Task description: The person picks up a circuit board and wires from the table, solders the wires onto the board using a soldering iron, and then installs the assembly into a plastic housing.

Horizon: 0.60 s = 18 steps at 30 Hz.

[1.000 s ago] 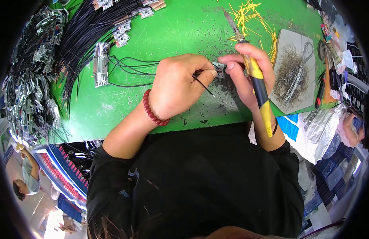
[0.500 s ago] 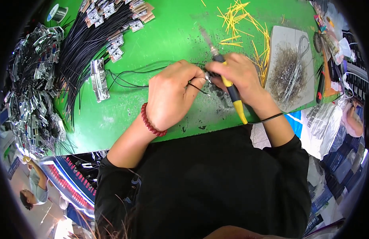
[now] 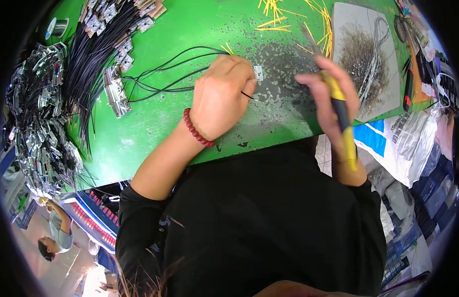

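My left hand (image 3: 220,99), with a red bead bracelet on its wrist, is closed on thin black wires (image 3: 165,90). One wire's bare end pokes out beside the thumb, and a small pale board (image 3: 258,73) shows just past the fingertips. The wires run left to a shiny metal-cased part (image 3: 116,91) lying on the green mat. To the right, my right hand (image 3: 338,94) grips a yellow and black soldering iron (image 3: 342,116). Its tip end is blurred, pointing away over the mat, apart from the wires.
Bundles of black-wired boards (image 3: 91,64) and a heap of metal-cased parts (image 3: 44,123) fill the left. A solder spool (image 3: 57,28) stands behind them. Yellow tubes (image 3: 274,22) lie at the back; a soiled grey pad (image 3: 346,15) bears silvery wire (image 3: 375,64). Another person (image 3: 61,230) is far lower left.
My right hand has moved right and nearer with the soldering iron, away from the left fingertips. My left hand keeps its hold on the wires. The whole view has shifted a little.
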Available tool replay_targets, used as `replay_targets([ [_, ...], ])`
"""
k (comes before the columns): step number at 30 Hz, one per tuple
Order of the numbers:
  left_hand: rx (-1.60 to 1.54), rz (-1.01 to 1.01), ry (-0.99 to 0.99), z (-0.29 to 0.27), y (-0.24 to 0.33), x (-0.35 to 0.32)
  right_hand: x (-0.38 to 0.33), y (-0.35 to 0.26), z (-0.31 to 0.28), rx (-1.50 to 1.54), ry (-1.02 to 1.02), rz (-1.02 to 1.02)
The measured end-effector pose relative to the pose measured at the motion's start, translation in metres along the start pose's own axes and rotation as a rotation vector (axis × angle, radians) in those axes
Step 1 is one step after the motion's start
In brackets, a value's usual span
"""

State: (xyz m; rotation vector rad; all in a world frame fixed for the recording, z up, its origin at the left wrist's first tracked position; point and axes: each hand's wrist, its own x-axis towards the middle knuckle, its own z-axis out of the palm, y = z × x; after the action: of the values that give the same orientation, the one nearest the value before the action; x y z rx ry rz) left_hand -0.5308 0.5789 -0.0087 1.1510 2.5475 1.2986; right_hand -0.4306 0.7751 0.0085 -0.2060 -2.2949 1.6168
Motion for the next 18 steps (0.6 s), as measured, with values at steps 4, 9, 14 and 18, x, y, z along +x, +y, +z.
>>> replay_targets([
  [4,0.04,0.06,-0.007,0.001,0.0,0.002,-0.029,0.003,-0.044,0.084,0.142,0.11],
  [9,0.067,0.096,-0.04,0.001,0.002,0.009,-0.055,0.011,-0.107,0.19,0.438,0.05],
  [14,0.1,0.087,-0.077,0.0,0.01,0.015,-0.063,0.036,-0.162,0.477,0.63,-0.025],
  [18,0.107,0.043,-0.126,-0.002,0.014,0.013,-0.071,0.054,-0.172,0.321,0.715,0.022],
])
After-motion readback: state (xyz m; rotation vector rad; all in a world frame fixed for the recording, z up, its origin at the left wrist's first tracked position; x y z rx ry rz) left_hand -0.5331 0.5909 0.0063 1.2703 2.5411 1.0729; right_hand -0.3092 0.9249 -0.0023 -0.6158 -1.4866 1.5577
